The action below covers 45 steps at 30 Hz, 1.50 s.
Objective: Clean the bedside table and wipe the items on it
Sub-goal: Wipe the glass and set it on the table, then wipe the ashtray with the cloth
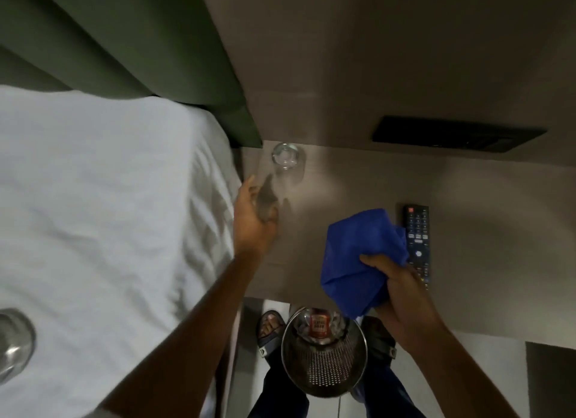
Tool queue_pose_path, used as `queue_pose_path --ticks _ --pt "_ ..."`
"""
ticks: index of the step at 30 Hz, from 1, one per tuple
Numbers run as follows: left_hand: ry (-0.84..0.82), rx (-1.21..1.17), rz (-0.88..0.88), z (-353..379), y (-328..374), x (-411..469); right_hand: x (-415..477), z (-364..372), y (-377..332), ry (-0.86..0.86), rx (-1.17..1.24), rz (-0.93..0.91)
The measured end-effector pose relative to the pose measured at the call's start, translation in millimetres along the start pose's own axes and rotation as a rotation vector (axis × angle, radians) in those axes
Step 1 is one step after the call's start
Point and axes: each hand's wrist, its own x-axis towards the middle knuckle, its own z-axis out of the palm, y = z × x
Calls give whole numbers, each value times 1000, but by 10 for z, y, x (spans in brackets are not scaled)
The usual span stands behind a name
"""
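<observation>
R hand w/ blue cloth; glass in L hand

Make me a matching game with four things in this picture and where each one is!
Things:
1. drinking glass
2. blue cloth
3. remote control
4. metal bin

Places:
A. on the floor, between the person's feet
B. bunched in the right hand
C. lying flat on the bedside table, right of the cloth
D. held by the left hand, next to the bed

Pairs: 1-D, 2-B, 3-C, 4-A
</observation>
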Motion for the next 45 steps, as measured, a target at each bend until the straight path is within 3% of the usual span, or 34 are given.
queue_pose_path --ticks 4,7,11,14,16,18,22,24,28,31,34,40,45 --pt "189 186 240 -766 -1 -491 -132 492 178 70 -319 2" --pt "361 396 318 -1520 -119 -763 -305 942 363 -23 -483 -42" --pt "451 707 128 -2454 -481 -977 -479 1368 641 -86 -576 -130" --pt "493 806 -193 -3210 -905 -1042 -645 1684 833 -104 -620 -285" --pt "473 652 -446 -3621 -1181 -1058 -746 1865 923 -105 -640 -337" --pt "416 412 -589 -3855 -1378 -1105 -823 1980 1036 -144 -658 -345" --pt "351 -193 -662 -3870 -1458 -1260 -842 2096 1211 -192 -721 -330" --pt "289 -370 -640 -3790 -1367 -1363 -887 2140 1275 -205 -807 -338" --pt "253 -513 -508 -3355 -956 -1512 -980 2252 1348 -216 -973 -689" --pt "128 -616 -418 -2830 -562 -1615 -980 2343 1359 -274 -1146 -892" --pt "21 -774 -385 -2399 -260 -1580 -1014 2336 1267 -272 -1310 -891" --pt "-37 -1060 -501 -2027 77 -1306 -1003 1899 959 -214 -1600 -1034" --pt "-165 -1059 -555 -1670 184 -1257 -858 1625 704 -94 -1558 -864"
